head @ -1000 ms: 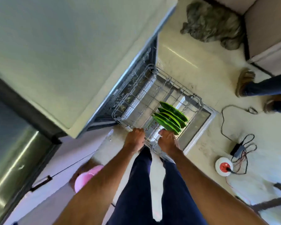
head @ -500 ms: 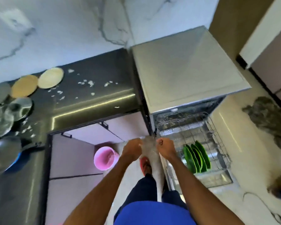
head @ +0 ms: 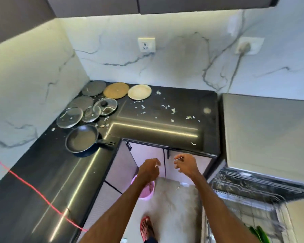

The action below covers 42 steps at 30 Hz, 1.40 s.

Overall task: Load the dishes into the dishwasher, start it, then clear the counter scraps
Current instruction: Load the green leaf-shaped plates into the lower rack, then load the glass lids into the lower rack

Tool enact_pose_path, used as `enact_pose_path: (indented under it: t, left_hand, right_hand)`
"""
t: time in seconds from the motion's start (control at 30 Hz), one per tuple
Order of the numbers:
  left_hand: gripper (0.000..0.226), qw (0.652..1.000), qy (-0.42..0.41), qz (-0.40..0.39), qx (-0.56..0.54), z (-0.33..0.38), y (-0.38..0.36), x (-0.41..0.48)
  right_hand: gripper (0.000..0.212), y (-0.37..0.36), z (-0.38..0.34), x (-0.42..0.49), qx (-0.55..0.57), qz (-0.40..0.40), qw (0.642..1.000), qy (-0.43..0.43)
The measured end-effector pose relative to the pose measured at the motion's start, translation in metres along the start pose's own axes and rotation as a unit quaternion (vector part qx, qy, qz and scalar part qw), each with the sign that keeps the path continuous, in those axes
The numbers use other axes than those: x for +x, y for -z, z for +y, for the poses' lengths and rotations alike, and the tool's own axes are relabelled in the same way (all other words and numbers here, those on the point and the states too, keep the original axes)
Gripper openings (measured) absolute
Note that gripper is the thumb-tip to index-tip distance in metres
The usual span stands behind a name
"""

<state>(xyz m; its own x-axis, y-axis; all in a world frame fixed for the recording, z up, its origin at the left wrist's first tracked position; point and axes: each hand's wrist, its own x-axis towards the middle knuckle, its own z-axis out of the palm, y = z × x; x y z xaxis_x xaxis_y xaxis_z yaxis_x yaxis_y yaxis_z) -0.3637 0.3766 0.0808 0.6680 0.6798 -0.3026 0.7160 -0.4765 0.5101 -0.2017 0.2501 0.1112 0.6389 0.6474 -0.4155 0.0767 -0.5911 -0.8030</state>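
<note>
While I watch from the head camera, a red cord point(head: 33, 190) runs slantwise across the black counter point(head: 42, 172) at the far left. Beyond it a frying pan point(head: 81, 138) sits on the counter with its handle pointing right, over the edge. Just behind the pan lie three glass lids point(head: 69, 117), overlapping one another, with two dark plates point(head: 94, 88) in the corner behind them. A brown plate point(head: 116, 90) and a cream plate point(head: 139, 92) lie flat side by side along the marble wall, below a wall socket point(head: 146, 45). Pale scraps point(head: 165, 106) are scattered over the counter from the lids across to its right end. Lower down, a pink bucket point(head: 147, 192) stands on the floor in front of the cabinet doors, partly hidden by my left forearm. My left hand point(head: 148, 170) hangs in the air in front of the cabinets, fingers loosely curled and grasping nothing that I can make out. A foot in a red sandal point(head: 146, 228) shows on the floor below it. My right hand point(head: 186, 164) is held near the left, apart from it, its fingers likewise slack and holding nothing. At the right stands the dishwasher point(head: 267, 137), its wire rack point(head: 244, 195) pulled out, and green plates point(head: 258, 235) stand on edge in the rack at the bottom edge of the view.
</note>
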Motion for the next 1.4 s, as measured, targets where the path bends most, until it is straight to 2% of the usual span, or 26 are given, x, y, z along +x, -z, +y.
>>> enact_pose_path:
  t: [0.2, 0.4, 0.73, 0.8, 0.9, 1.03, 1.4]
  left_hand:
    - [0.033, 1.0, 0.011, 0.022, -0.005, -0.073, 0.074, 0.028]
    - [0.029, 0.998, 0.031, 0.054, -0.011, -0.123, 0.132, 0.052]
    - [0.036, 0.99, 0.102, 0.089, -0.04, -0.184, 0.16, 0.064]
    - [0.036, 0.987, 0.114, 0.102, -0.047, -0.191, 0.162, 0.064]
    - [0.036, 0.981, 0.142, 0.116, -0.059, -0.201, 0.169, 0.072]
    - [0.035, 0.969, 0.181, 0.152, -0.074, -0.207, 0.181, 0.091]
    - [0.026, 0.933, 0.264, 0.201, -0.139, -0.19, 0.205, 0.134]
  right_hand:
    - [0.015, -0.066, -0.08, 0.045, -0.011, -0.008, 0.999, 0.036]
    - [0.017, -0.126, -0.135, 0.075, -0.005, -0.02, 0.999, 0.035]
    - [0.017, -0.207, -0.186, 0.116, 0.0, -0.106, 0.994, 0.022]
    - [0.015, -0.217, -0.195, 0.122, 0.034, -0.139, 0.99, -0.004]
    - [0.032, -0.232, -0.202, 0.143, 0.057, -0.167, 0.984, -0.028]
    - [0.014, -0.25, -0.207, 0.175, -0.004, -0.206, 0.979, -0.007]
    - [0.022, -0.245, -0.249, 0.24, -0.087, -0.256, 0.963, 0.025]
